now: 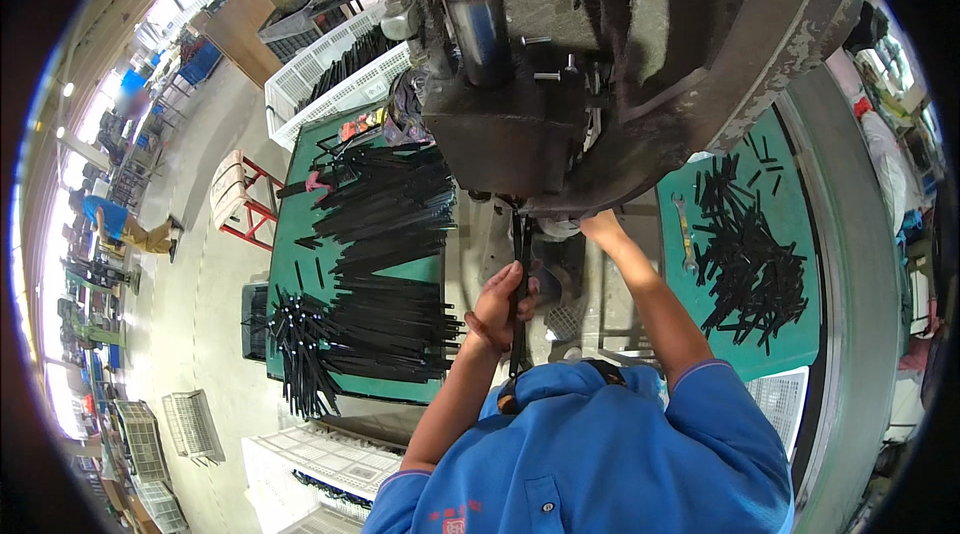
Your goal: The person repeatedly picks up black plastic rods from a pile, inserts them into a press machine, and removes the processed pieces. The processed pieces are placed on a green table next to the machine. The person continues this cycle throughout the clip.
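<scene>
My left hand [503, 304] grips a long black metal strip [520, 279] that stands almost upright, its top end under the dark press head [500, 134] of a big machine. My right hand [603, 227] reaches further in under the press, next to the strip's top; whether it holds anything is hidden. A large pile of the same black strips [385, 264] lies on the green table [300, 234] to my left. A smaller heap of short black pieces [745, 264] lies on the green surface [790, 204] to my right.
A wrench [684, 234] lies on the right green surface. White crates [330, 74] with black strips stand behind the left table, more crates [320, 454] below it. A red stool [245, 199] stands left. A person in blue [115, 224] is far off at the left.
</scene>
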{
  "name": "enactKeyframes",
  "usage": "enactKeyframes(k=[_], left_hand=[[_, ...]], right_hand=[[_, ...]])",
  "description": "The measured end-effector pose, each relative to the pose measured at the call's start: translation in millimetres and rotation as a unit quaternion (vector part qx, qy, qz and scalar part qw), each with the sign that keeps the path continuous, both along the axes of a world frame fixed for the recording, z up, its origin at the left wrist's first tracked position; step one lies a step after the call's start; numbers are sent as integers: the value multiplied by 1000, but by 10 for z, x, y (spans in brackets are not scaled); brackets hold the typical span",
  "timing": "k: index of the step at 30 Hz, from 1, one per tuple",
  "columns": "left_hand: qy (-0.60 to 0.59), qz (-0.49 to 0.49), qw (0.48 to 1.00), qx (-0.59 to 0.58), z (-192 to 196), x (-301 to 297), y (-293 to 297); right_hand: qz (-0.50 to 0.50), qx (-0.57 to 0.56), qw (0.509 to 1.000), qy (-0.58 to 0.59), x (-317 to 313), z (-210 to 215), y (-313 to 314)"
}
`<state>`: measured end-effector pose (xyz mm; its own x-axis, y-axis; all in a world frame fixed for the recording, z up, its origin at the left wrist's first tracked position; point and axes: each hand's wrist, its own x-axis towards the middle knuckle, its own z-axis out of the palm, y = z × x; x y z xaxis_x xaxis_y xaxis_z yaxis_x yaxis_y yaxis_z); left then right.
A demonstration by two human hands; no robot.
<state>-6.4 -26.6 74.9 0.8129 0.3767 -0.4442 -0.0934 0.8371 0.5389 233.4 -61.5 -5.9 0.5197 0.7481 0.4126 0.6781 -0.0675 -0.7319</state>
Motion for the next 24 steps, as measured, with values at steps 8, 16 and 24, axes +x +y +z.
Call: enactKeyframes(k=[8,16,24], left_hand=[[48,30,996,76,-449,16,-9],[38,19,992,117,-554,-17,48],[17,-8,999,48,-397,-45,55]], right_hand=[[107,-73,984,126,-725,844,52],[105,-110,942,299,-679,538,237],[87,-136,789,593,-582,651,137]])
